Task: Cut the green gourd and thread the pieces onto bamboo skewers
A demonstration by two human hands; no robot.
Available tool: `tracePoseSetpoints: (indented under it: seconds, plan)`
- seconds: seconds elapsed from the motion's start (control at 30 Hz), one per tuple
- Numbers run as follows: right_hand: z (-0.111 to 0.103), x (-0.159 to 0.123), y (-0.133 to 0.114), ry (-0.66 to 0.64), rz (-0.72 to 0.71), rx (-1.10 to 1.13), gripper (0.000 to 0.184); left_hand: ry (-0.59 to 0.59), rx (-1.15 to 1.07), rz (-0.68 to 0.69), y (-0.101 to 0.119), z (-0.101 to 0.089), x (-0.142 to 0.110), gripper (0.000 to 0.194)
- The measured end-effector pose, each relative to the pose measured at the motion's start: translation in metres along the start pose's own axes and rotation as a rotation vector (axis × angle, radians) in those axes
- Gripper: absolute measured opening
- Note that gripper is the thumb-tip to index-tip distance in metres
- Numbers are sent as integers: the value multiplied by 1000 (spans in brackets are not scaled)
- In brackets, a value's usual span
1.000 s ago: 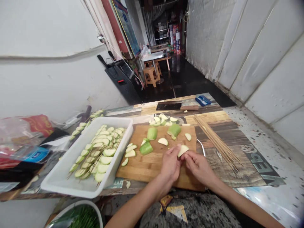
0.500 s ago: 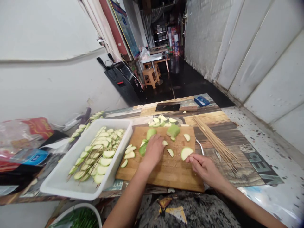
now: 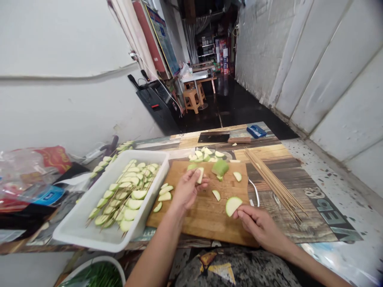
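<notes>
My left hand (image 3: 187, 189) hovers over the wooden cutting board (image 3: 206, 217), its fingers closed on a pale vegetable slice (image 3: 200, 174). Near the board's right edge my right hand (image 3: 259, 225) pinches a skewered round green-rimmed slice (image 3: 232, 205); the thin stick itself is hard to make out. More slices (image 3: 164, 192) and a bigger green chunk (image 3: 220, 167) lie on the board. To the left, a white tray (image 3: 89, 233) holds several skewers loaded with slices (image 3: 128, 193).
A bundle of bamboo skewers (image 3: 273, 184) lies right of the board. A cleaver (image 3: 223, 138) and a blue packet (image 3: 256, 130) sit at the table's far edge. Bags (image 3: 32, 179) crowd the left side. A bowl of greens (image 3: 97, 275) stands below the table.
My left hand left the right hand, reached up the board and picked up a slice. The right hand stayed near the board's right edge with its skewered slice.
</notes>
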State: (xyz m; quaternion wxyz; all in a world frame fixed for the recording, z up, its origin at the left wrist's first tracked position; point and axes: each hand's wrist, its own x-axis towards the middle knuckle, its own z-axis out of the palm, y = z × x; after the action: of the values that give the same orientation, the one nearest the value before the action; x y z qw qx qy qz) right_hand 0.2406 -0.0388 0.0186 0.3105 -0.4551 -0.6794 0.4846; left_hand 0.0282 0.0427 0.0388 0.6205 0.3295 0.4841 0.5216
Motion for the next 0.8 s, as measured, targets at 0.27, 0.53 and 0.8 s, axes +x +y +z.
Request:
tracePoseSetpoints:
  seconds: [0.27,0.53,0.8]
  plan:
    - [0,3,-7,-36,-15,-81,28,-10,-330,-221,0,-7,5,7]
    - [3,5,0,-5,14,-59,27,-31,-238,-102,8,-7,-2,16]
    - [2,4,-2,-26,26,-31,27,72,-307,-187,8,-3,1,10]
